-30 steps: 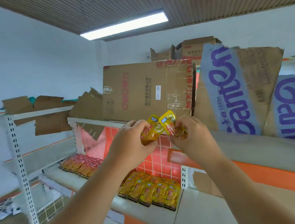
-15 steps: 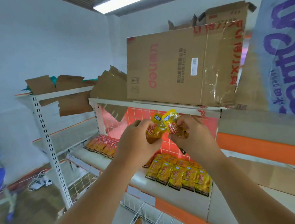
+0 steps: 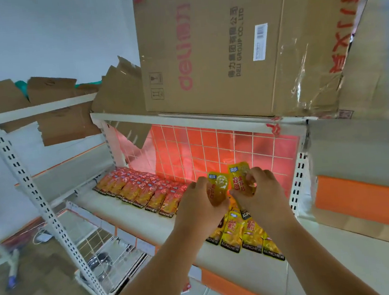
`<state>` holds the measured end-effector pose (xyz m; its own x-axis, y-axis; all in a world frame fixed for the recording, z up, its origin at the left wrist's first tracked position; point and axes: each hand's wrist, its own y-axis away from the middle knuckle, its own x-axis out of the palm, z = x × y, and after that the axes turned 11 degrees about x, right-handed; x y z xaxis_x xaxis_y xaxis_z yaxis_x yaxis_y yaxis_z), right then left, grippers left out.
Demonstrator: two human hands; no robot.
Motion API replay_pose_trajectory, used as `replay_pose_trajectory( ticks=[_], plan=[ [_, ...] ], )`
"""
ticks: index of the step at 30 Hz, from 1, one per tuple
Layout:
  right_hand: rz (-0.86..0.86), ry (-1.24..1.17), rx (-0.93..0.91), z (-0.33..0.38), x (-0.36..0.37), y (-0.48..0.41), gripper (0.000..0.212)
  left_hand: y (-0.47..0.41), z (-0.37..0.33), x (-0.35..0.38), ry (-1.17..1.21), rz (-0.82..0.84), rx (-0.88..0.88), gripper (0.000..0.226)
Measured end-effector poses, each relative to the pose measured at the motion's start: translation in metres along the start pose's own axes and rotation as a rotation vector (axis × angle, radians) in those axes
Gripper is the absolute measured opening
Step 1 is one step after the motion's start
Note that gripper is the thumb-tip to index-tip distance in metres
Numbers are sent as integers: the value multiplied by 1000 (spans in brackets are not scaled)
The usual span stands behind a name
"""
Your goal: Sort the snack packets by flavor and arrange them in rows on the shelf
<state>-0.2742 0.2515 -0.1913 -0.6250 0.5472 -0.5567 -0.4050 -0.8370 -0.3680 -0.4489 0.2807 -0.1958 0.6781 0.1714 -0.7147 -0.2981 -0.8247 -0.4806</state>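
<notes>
Head view: left hand (image 3: 200, 207) pinched the left packet (image 3: 217, 187), right hand (image 3: 262, 193) the right packet (image 3: 239, 178), both above the yellow row (image 3: 242, 236) at the right of the shelf (image 3: 136, 219). A loose pinch might have dropped one, knocking that row crooked.

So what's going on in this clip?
A person is stocking snack packets on a shelf. The left hand holds a yellow packet and the right hand holds a second yellow packet. Both are held up close together, just above the row of yellow packets already laid on the shelf. A row of red packets lies further left. Neither held packet has been set down yet.
</notes>
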Motion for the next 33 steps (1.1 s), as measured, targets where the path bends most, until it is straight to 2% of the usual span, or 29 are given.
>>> replay_pose_trajectory(
  ticks=[8,17,24,28,33],
  plan=[
    [-3,91,196,-49,20,-7,40,-19,23,64,48,159,-62,58],
    [-96,248,487,-92,41,4,39,-46,44,128,75,399,-7,63],
    [-159,402,718,-131,60,30,33,-40,59,162,-51,573,182,70],
    [-134,449,804,-143,69,41,33,-38,62,171,-147,575,290,68],
    [-84,491,808,-154,70,42,42,-37,52,184,-170,589,319,75]
  ],
)
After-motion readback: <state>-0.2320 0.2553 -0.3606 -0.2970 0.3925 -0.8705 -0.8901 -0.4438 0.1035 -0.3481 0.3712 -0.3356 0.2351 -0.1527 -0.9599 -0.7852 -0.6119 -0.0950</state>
